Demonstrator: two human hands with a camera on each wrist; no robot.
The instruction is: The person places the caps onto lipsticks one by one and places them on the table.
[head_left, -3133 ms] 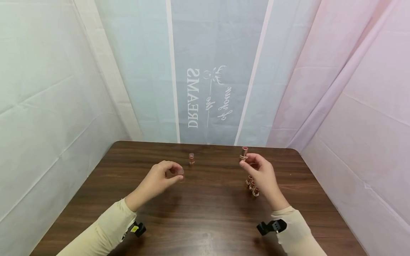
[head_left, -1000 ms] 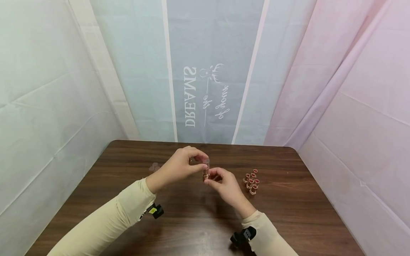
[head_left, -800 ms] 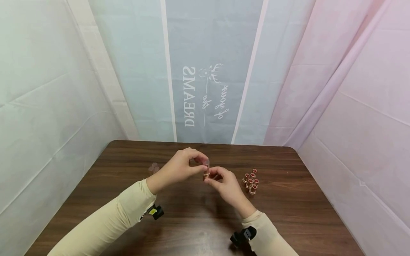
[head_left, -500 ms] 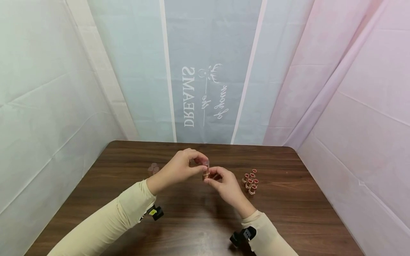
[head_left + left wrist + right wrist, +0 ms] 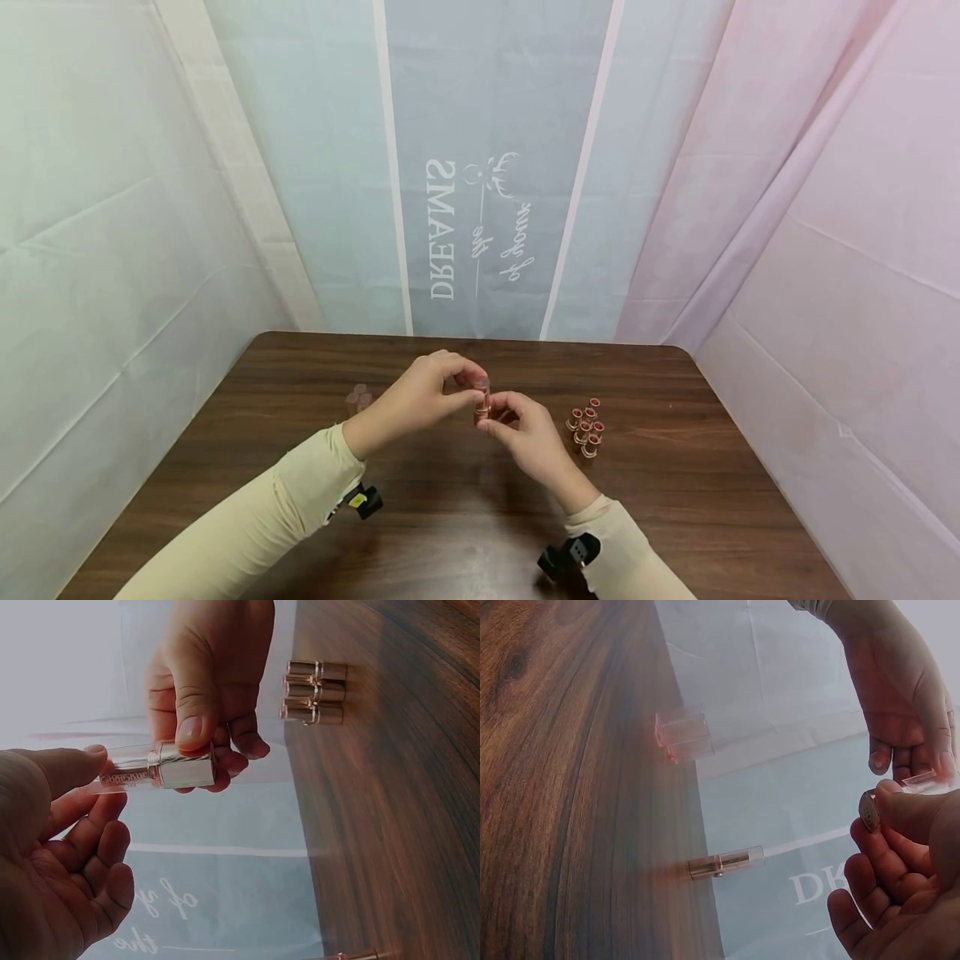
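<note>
Over the middle of the table, my left hand pinches a clear lipstick cap between thumb and fingers. My right hand grips the shiny rose-gold base of a lipstick from the other side. The cap sits around the lipstick's upper tube, reaching down near the ring at its middle. To the right stand several uncapped lipsticks in a close group. Beyond my left wrist is a small cluster of clear pinkish caps. One capped lipstick stands upright, mostly hidden behind my left hand in the head view.
The dark wood table ends at a back edge against a hanging blue-grey cloth with white lettering. Pale cloth walls close off both sides. Each sleeve carries a black wrist camera.
Both hands have come together at the middle, the right bringing a lipstick from the right group. The clear cap has gone down over its tube. In the last half second the hands barely move.
</note>
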